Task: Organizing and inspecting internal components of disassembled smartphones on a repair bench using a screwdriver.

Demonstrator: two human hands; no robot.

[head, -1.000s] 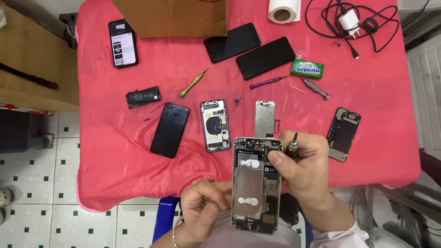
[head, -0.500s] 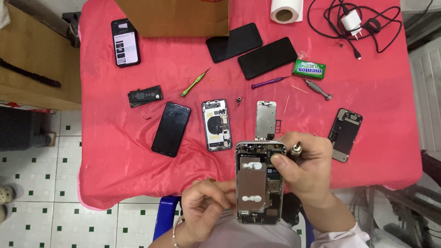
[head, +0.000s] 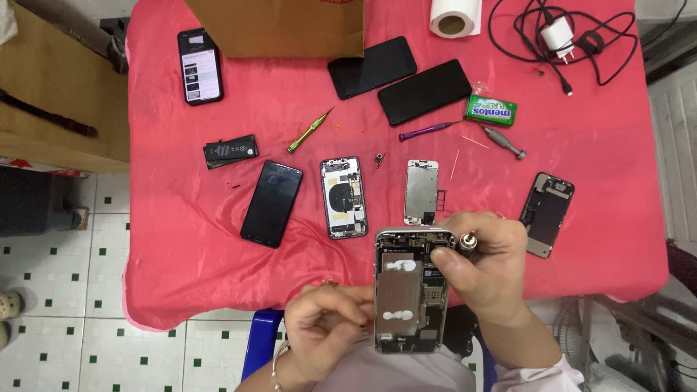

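My left hand (head: 328, 330) grips the left edge of an opened phone body (head: 408, 290), whose silver inner plate faces up at the near edge of the red-covered table (head: 181, 239). My right hand (head: 485, 265) holds a small silver screwdriver (head: 465, 242) and presses its tip into the upper right inside of that phone body. The driver's tip is hidden by my fingers.
On the red cloth lie an opened phone chassis (head: 343, 197), a dark phone (head: 271, 202), a metal plate (head: 421, 192), a battery (head: 231, 151), green (head: 310, 131) and purple (head: 427, 131) screwdrivers, another open phone (head: 549, 211), two dark screens (head: 372, 67), a charger cable (head: 573, 36), a paper roll (head: 455, 16).
The camera view has shifted slightly. My hands and the phone body keep their pose, with only small movement of the right hand at the driver.
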